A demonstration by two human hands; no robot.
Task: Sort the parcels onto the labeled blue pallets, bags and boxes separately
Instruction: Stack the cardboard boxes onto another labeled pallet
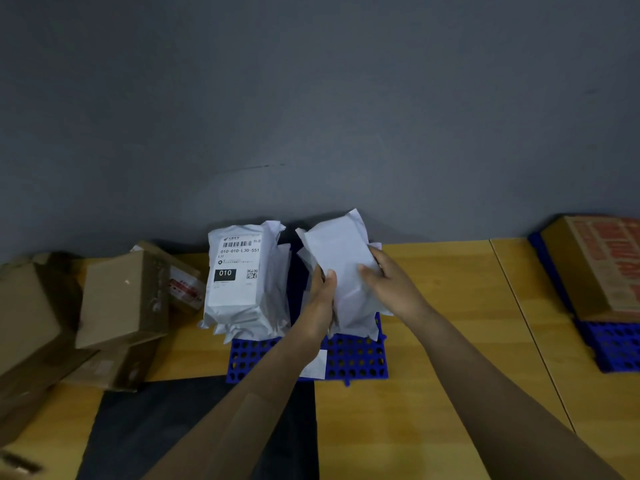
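A plain white poly mailer bag (341, 268) is held upright in both hands over the blue perforated pallet (349, 358) at the middle of the tabletop's (450, 306) far edge, its lower end at or just above other white bags lying there. The left hand (320, 299) clasps its left edge, thumb across the front; the right hand (388, 282) wraps the right side, fingers (367, 271) curled closed on the film. The bag looks soft, light and slippery, its skin creased and puckered around some padded content, so a hold on both long edges seems the safest. It shows no label on the visible face. Just beside it to the left leans a stack of grey-white bags (242, 278), the front one bearing a barcode label marked 010. Brown cardboard boxes (121, 299) are heaped at the tabletop's left edge. At the right edge a large flat carton (602, 265) rests on a second blue pallet (613, 344).
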